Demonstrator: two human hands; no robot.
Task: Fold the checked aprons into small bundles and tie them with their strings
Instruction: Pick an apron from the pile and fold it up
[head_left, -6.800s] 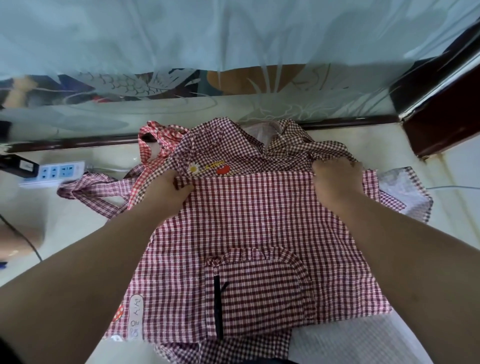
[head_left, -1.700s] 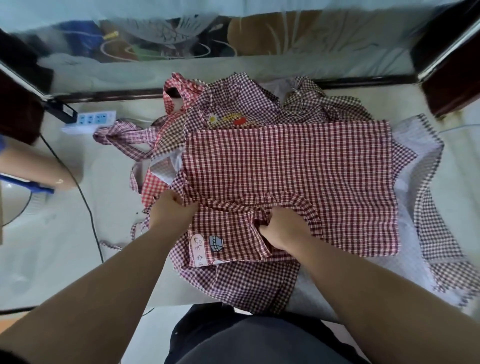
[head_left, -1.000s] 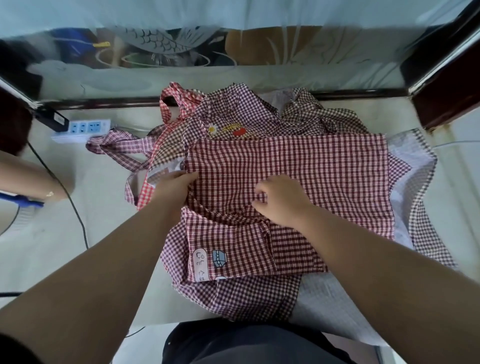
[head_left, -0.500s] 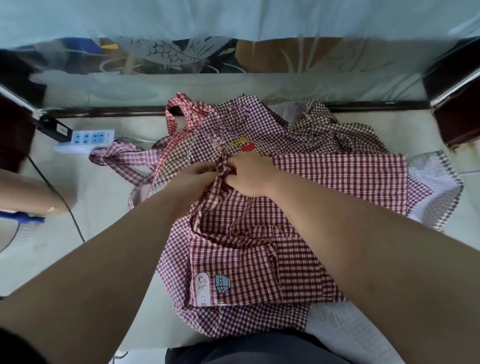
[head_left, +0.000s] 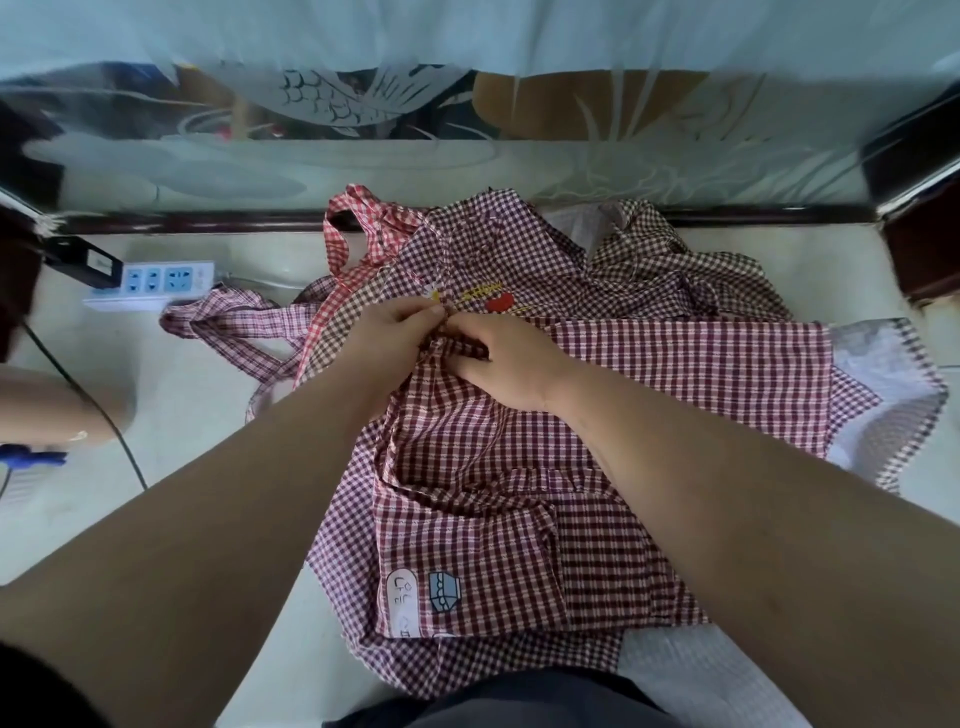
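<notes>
R hand (head_left: 498, 364), L hand (head_left: 389, 338): fingertips sunk in gathered fold of top apron (head_left: 675, 374); cloth or string pinched, cannot tell. R forearm (head_left: 727, 493) covers pocket's (head_left: 467, 540) right part. Lower aprons (head_left: 519, 249) mostly buried under top one. Label patch (head_left: 402, 603): txt too small to read. 2nd person's forearm (head_left: 52, 410), blue object (head_left: 31, 458): cut by left edge. Near hem hidden behind dark clothing (head_left: 519, 701).

Your left hand (head_left: 395, 338) and right hand (head_left: 498, 358) meet on the top apron (head_left: 675, 379), which lies on the apron pile (head_left: 519, 260). The power strip (head_left: 156, 280) sits to their left on the table (head_left: 208, 395).
</notes>
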